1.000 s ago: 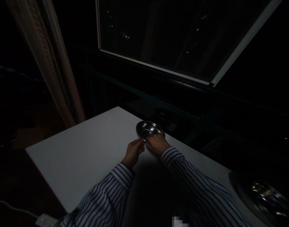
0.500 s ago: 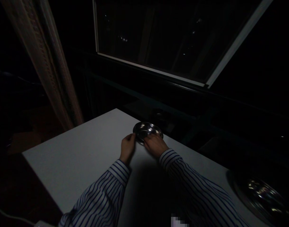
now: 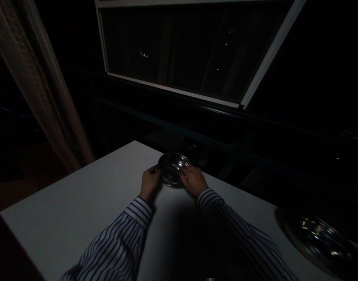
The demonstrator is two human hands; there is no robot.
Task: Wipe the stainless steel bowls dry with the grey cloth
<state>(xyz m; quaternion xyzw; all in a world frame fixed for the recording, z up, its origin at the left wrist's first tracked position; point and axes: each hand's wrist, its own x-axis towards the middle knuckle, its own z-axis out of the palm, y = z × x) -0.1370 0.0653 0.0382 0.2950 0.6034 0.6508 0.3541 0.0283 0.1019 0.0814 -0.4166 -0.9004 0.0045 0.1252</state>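
A shiny round metal bowl (image 3: 170,180) is near the far edge of the white table (image 3: 93,210), between my two hands. On its left side, my left hand (image 3: 151,181) pinches the rim between thumb and fingers. My right hand (image 3: 194,180) grips the opposite rim, with its fingers over the edge and the thumb towards the inside. Light glints off the bowl's inner wall, and I make out no contents in the dimness. Whether its base rests on the tabletop is hard to tell.
Several stacked metal plates or dishes (image 3: 319,238) stand at the table's right side. Beyond the far edge is a dark gap with dim items, below a white-framed window (image 3: 173,89). A curtain (image 3: 44,89) hangs at the left.
My right hand has shifted from over the bowl's near-right part to its right rim. The bowl appears tilted slightly differently. The head view has swung a little to the right.
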